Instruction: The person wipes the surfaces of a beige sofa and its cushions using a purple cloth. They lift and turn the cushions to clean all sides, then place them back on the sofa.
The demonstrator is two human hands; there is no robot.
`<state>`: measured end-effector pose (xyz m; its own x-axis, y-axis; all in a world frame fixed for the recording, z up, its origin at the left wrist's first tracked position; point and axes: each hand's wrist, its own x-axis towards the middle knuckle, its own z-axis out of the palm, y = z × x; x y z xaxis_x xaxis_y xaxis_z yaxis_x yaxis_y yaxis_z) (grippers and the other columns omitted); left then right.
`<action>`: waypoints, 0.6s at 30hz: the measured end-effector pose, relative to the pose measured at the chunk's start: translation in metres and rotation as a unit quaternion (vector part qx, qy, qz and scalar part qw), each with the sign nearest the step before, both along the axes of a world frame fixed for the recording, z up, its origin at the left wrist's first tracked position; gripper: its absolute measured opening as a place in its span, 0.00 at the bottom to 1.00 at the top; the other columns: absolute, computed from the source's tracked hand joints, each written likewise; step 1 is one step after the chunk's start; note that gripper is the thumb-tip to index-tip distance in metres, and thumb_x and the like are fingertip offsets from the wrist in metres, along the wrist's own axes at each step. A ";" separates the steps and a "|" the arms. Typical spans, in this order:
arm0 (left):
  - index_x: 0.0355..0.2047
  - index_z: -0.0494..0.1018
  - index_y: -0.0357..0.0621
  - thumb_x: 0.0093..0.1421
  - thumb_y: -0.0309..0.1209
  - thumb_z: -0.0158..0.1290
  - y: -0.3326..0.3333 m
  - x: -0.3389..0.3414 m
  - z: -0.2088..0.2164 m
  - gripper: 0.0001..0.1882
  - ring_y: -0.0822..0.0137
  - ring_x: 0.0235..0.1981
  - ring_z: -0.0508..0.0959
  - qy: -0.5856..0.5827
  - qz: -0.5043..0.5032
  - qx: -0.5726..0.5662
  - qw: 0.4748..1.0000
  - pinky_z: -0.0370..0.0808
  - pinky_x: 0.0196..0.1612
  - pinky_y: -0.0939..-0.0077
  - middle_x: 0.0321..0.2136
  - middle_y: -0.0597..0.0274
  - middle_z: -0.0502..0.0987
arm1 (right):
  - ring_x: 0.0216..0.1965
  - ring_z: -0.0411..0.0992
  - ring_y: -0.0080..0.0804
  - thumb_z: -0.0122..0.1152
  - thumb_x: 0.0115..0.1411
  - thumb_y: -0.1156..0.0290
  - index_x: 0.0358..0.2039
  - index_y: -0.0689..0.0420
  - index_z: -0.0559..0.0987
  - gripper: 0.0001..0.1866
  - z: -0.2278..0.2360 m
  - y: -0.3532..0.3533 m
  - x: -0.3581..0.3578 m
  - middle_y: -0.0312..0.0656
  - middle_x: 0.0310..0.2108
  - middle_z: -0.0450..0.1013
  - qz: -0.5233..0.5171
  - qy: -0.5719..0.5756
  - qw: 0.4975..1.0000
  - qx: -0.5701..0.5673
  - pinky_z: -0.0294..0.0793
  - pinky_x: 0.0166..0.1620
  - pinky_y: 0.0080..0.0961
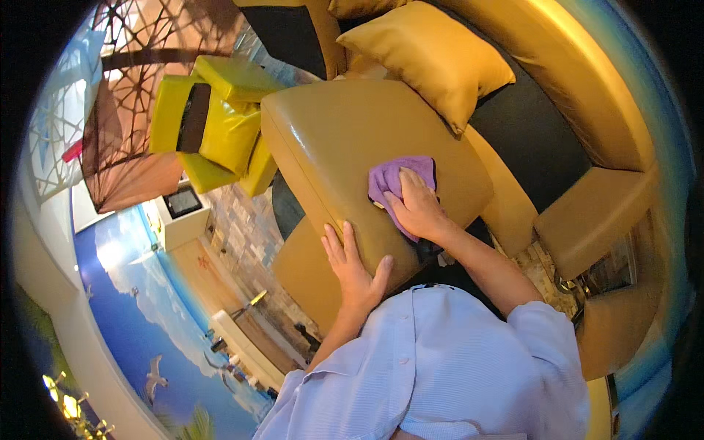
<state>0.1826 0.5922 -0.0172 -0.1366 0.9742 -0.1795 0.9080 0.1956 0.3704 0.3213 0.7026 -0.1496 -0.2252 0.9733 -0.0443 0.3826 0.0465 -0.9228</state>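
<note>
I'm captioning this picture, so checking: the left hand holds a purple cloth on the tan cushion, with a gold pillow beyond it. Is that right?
Not quite: the head view shows the right hand holding the purple cloth on the tan cushion, with the gold pillow beyond it; the left hand only touches the cushion.

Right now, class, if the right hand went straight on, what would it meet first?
Apparently nothing: the right hand, with its purple cloth, has a free way across the tan cushion to its far edge; beyond is unclear.
</note>
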 end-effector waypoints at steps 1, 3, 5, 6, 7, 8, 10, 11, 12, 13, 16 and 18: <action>0.79 0.47 0.39 0.55 0.41 0.68 -0.005 0.006 -0.004 0.58 0.33 0.79 0.40 0.008 0.018 -0.007 1.000 0.43 0.78 0.41 0.79 0.33 0.37 | 0.66 0.67 0.60 0.61 0.68 0.58 0.61 0.65 0.71 0.29 0.000 -0.003 0.003 0.61 0.64 0.69 0.006 -0.001 1.000 -0.028 0.65 0.64 0.58; 0.79 0.44 0.36 0.56 0.41 0.67 -0.012 0.013 -0.009 0.59 0.34 0.79 0.40 -0.001 0.027 0.005 1.000 0.41 0.78 0.43 0.79 0.34 0.38 | 0.68 0.65 0.59 0.63 0.65 0.60 0.59 0.63 0.72 0.27 0.018 -0.012 0.005 0.58 0.66 0.68 0.044 0.039 0.998 0.022 0.64 0.65 0.58; 0.79 0.42 0.34 0.56 0.41 0.67 -0.018 0.017 -0.014 0.60 0.35 0.79 0.40 -0.022 0.036 0.024 0.999 0.41 0.78 0.44 0.79 0.35 0.38 | 0.69 0.64 0.57 0.64 0.64 0.60 0.58 0.62 0.73 0.27 0.039 -0.014 0.001 0.55 0.67 0.68 0.103 0.080 0.987 0.098 0.62 0.66 0.59; 0.78 0.41 0.33 0.55 0.41 0.67 -0.018 0.019 -0.014 0.61 0.35 0.80 0.40 -0.021 0.041 0.021 0.999 0.41 0.78 0.44 0.79 0.35 0.39 | 0.69 0.64 0.56 0.64 0.64 0.60 0.58 0.62 0.73 0.26 0.045 -0.008 0.000 0.55 0.67 0.68 0.117 0.081 0.984 0.109 0.61 0.66 0.59; 0.78 0.40 0.32 0.55 0.40 0.67 -0.017 0.021 -0.013 0.61 0.36 0.80 0.40 -0.019 0.046 0.018 0.999 0.41 0.79 0.45 0.79 0.35 0.39 | 0.70 0.63 0.56 0.64 0.64 0.60 0.58 0.61 0.73 0.26 0.048 0.001 -0.003 0.54 0.67 0.68 0.131 0.082 0.981 0.120 0.61 0.66 0.59; 0.78 0.39 0.32 0.55 0.40 0.67 -0.013 0.022 -0.012 0.62 0.36 0.80 0.40 -0.017 0.050 0.016 0.998 0.41 0.79 0.46 0.79 0.35 0.40 | 0.70 0.63 0.56 0.65 0.64 0.60 0.57 0.61 0.73 0.26 0.046 0.011 -0.007 0.54 0.67 0.67 0.145 0.084 0.977 0.132 0.60 0.66 0.60; 0.79 0.39 0.32 0.54 0.39 0.66 -0.004 0.020 -0.007 0.62 0.37 0.80 0.41 -0.009 0.048 0.005 0.999 0.41 0.79 0.47 0.79 0.35 0.41 | 0.69 0.64 0.58 0.64 0.66 0.60 0.59 0.64 0.72 0.27 0.027 0.029 -0.019 0.58 0.66 0.68 0.096 0.082 0.981 0.150 0.61 0.67 0.57; 0.79 0.39 0.33 0.54 0.39 0.66 0.000 0.017 -0.006 0.62 0.38 0.80 0.41 -0.007 0.046 0.001 0.999 0.41 0.79 0.48 0.79 0.34 0.41 | 0.68 0.65 0.59 0.64 0.66 0.60 0.60 0.65 0.72 0.28 0.015 0.039 -0.025 0.60 0.66 0.68 0.070 0.078 0.982 0.159 0.62 0.67 0.56; 0.79 0.40 0.34 0.53 0.39 0.66 0.002 0.013 -0.007 0.62 0.39 0.80 0.42 -0.012 0.055 -0.002 0.998 0.41 0.79 0.49 0.79 0.35 0.41 | 0.68 0.65 0.58 0.63 0.66 0.59 0.59 0.64 0.72 0.27 -0.001 0.053 -0.032 0.58 0.66 0.68 0.054 0.065 0.989 0.123 0.62 0.66 0.57; 0.79 0.40 0.35 0.53 0.39 0.66 0.004 0.012 -0.004 0.62 0.40 0.80 0.42 -0.016 0.065 -0.008 0.998 0.41 0.79 0.49 0.79 0.34 0.40 | 0.68 0.64 0.58 0.63 0.66 0.59 0.58 0.62 0.72 0.26 -0.018 0.068 -0.037 0.57 0.65 0.68 0.037 0.053 0.994 0.087 0.62 0.65 0.59; 0.79 0.40 0.36 0.54 0.39 0.67 0.007 0.007 -0.005 0.62 0.40 0.80 0.41 -0.036 0.101 -0.017 0.994 0.41 0.79 0.49 0.79 0.34 0.39 | 0.65 0.66 0.59 0.62 0.67 0.58 0.56 0.61 0.72 0.25 -0.061 0.074 -0.036 0.56 0.63 0.70 -0.020 -0.008 1.000 0.006 0.63 0.62 0.62; 0.79 0.41 0.36 0.54 0.39 0.67 -0.005 0.007 -0.012 0.62 0.40 0.80 0.41 -0.045 0.147 -0.017 0.988 0.42 0.79 0.48 0.79 0.34 0.38 | 0.64 0.67 0.60 0.62 0.67 0.58 0.56 0.62 0.71 0.25 -0.072 0.078 -0.025 0.57 0.61 0.71 -0.014 -0.032 0.998 -0.043 0.64 0.61 0.63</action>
